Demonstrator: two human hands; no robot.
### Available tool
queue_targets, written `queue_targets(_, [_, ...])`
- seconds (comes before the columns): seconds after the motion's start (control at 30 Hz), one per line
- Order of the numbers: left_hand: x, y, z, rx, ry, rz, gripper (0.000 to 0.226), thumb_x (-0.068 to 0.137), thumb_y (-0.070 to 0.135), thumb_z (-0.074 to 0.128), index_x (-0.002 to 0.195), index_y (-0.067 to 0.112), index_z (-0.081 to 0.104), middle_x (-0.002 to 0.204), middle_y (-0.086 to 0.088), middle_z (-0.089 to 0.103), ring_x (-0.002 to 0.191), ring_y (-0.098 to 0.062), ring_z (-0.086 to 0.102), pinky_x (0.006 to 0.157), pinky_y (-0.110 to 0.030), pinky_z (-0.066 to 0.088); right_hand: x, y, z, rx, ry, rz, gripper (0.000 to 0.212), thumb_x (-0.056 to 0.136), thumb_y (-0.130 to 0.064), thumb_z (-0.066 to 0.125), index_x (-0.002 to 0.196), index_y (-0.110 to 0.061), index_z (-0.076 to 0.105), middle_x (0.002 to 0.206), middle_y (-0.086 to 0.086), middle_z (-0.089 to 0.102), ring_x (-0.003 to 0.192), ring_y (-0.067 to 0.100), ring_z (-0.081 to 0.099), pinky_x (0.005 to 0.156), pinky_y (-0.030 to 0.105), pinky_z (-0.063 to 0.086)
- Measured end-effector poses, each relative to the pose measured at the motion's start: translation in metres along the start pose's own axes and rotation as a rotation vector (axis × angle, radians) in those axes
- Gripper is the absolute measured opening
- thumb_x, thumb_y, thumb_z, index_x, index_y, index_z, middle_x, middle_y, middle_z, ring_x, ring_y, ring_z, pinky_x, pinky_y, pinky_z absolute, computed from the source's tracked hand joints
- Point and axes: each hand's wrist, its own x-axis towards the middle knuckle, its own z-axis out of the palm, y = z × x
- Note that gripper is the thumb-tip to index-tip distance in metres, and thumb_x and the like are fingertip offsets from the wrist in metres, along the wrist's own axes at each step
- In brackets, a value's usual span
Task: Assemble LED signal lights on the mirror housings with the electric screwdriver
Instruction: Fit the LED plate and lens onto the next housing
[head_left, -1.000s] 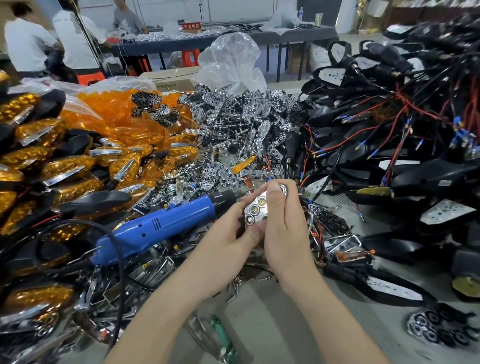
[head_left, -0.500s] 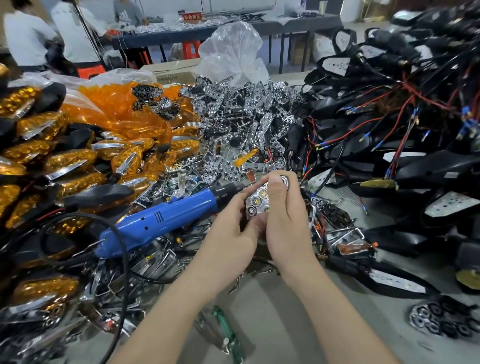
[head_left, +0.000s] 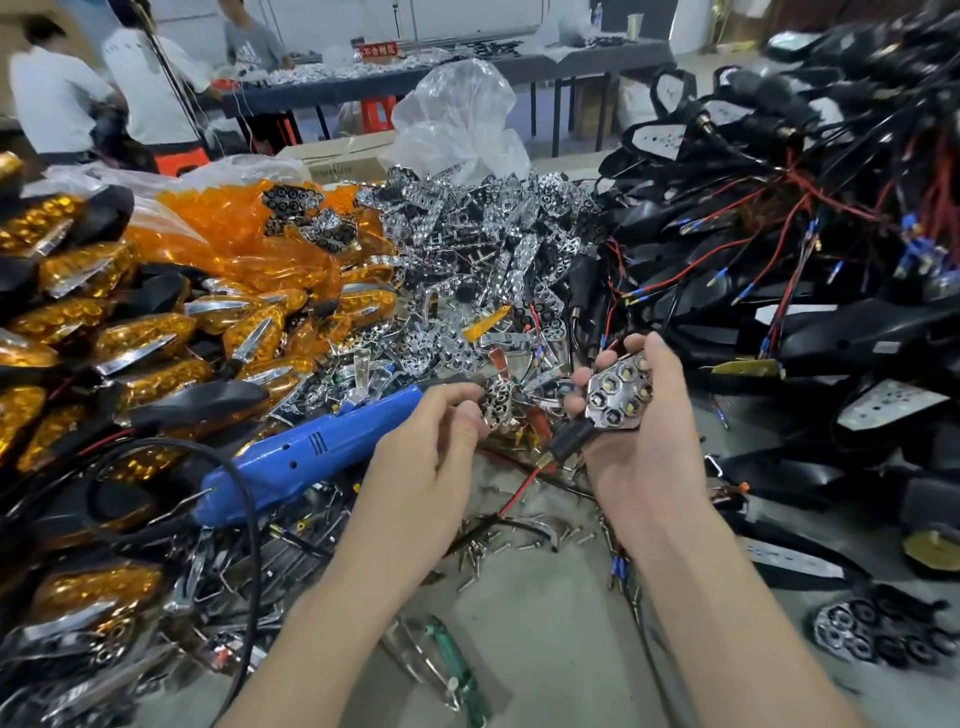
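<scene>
Right hand (head_left: 649, 452) palm-up, fingers cupping LED module (head_left: 618, 397); left hand (head_left: 421, 462) curled, grasp unclear.

LED module (head_left: 618, 396) — shiny chrome | screwdriver (head_left: 311, 457) — glossy blue plastic | housings (head_left: 857, 332) — matt black

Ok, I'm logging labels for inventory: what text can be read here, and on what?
"不合格区", probably, slightly blurred: red sign on the far table.
Grey shirt: chest logo, lettering too blurred.
Cardboard box: print too small to read.
Electric screwdriver, LED signal light: no text seen.
</scene>
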Motion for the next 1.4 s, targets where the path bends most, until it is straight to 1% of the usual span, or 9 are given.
queue_targets(0.13, [-0.001, -0.005, 0.005, 0.073, -0.037, 0.006, 0.021, 0.101, 0.05, 0.039, 0.115, 0.049, 0.054, 0.095, 0.028, 0.066, 0.075, 0.005, 0.061, 0.062, -0.018, 0.044, 0.002, 0.005, 0.002, -0.013, -0.061, 0.048, 0.005, 0.102, -0.016, 0.056, 0.098, -0.018, 0.059, 0.076, -0.001, 0.063, 0.064, 0.016, 0.065, 0.053, 0.027, 0.051])
queue_targets(0.3, [-0.002, -0.005, 0.007, 0.096, -0.036, 0.039, 0.021, 0.1, 0.049, 0.039, 0.115, 0.051, 0.054, 0.102, 0.031, 0.062, 0.086, 0.004, 0.063, 0.069, -0.008, 0.044, 0.001, 0.012, 0.002, -0.029, -0.161, 0.106, 0.026, 0.091, 0.005, 0.045, 0.095, -0.018, 0.058, 0.078, 0.0, 0.063, 0.072, 0.018, 0.064, 0.062, 0.03, 0.05])
queue_targets(0.4, [-0.002, -0.005, 0.007, 0.091, -0.029, 0.057, 0.019, 0.102, 0.044, 0.041, 0.116, 0.049, 0.054, 0.098, 0.027, 0.064, 0.078, 0.004, 0.061, 0.063, -0.009, 0.043, 0.001, 0.014, 0.002, -0.038, -0.199, 0.106, 0.03, 0.089, 0.008, 0.043, 0.096, -0.017, 0.058, 0.08, 0.002, 0.063, 0.073, 0.019, 0.064, 0.062, 0.03, 0.051])
queue_targets(0.57, [0.003, -0.001, -0.002, 0.098, 0.067, 0.088, 0.018, 0.102, 0.038, 0.045, 0.112, 0.047, 0.057, 0.093, 0.023, 0.066, 0.087, 0.0, 0.063, 0.068, -0.016, 0.047, -0.002, 0.024, 0.009, -0.134, -0.224, 0.089, 0.028, 0.095, 0.009, 0.048, 0.104, -0.016, 0.057, 0.082, 0.005, 0.068, 0.077, 0.021, 0.068, 0.064, 0.03, 0.056])
queue_targets(0.73, [0.027, -0.005, -0.049, 0.1, 0.19, -0.039, 0.018, 0.103, 0.032, 0.047, 0.113, 0.044, 0.055, 0.091, 0.022, 0.067, 0.084, -0.001, 0.062, 0.069, -0.019, 0.051, -0.007, 0.029, 0.014, -0.089, -0.315, 0.15, 0.023, 0.097, 0.003, 0.053, 0.109, -0.017, 0.06, 0.093, 0.007, 0.069, 0.088, 0.022, 0.07, 0.076, 0.029, 0.059])
queue_targets(0.9, [0.089, -0.033, -0.106, 0.454, 0.069, -0.168, 0.024, 0.103, 0.025, 0.046, 0.124, 0.022, 0.056, 0.104, 0.009, 0.063, 0.083, 0.0, 0.057, 0.066, -0.022, 0.046, -0.002, 0.033, 0.032, -0.054, -0.353, 0.205, 0.027, 0.096, 0.004, 0.052, 0.108, -0.019, 0.062, 0.099, 0.008, 0.068, 0.087, 0.022, 0.069, 0.08, 0.032, 0.054])
queue_targets(1.1, [0.134, -0.057, -0.095, 0.768, -0.191, -0.196, 0.037, 0.104, 0.019, 0.04, 0.14, 0.013, 0.049, 0.131, -0.009, 0.059, 0.09, -0.024, 0.063, 0.078, -0.039, 0.056, 0.002, 0.033, 0.026, 0.013, -0.342, 0.283, 0.024, 0.097, -0.001, 0.054, 0.113, -0.018, 0.061, 0.1, 0.006, 0.067, 0.089, 0.022, 0.068, 0.074, 0.029, 0.056])
queue_targets(1.3, [0.156, -0.054, -0.069, 0.875, -0.11, -0.29, 0.032, 0.101, 0.013, 0.043, 0.132, 0.002, 0.043, 0.115, -0.018, 0.063, 0.096, -0.034, 0.06, 0.087, -0.049, 0.052, 0.008, 0.034, 0.019, 0.022, -0.378, 0.283, 0.026, 0.093, -0.003, 0.057, 0.111, -0.02, 0.062, 0.097, 0.004, 0.066, 0.088, 0.022, 0.066, 0.073, 0.03, 0.055])
queue_targets(1.4, [0.155, -0.053, -0.064, 0.889, -0.095, -0.332, 0.043, 0.099, 0.008, 0.046, 0.14, 0.003, 0.036, 0.122, -0.021, 0.06, 0.107, -0.037, 0.058, 0.091, -0.053, 0.051, 0.01, 0.035, 0.018, 0.021, -0.366, 0.295, 0.025, 0.094, -0.003, 0.056, 0.112, -0.02, 0.061, 0.097, 0.004, 0.066, 0.087, 0.022, 0.067, 0.071, 0.03, 0.056])
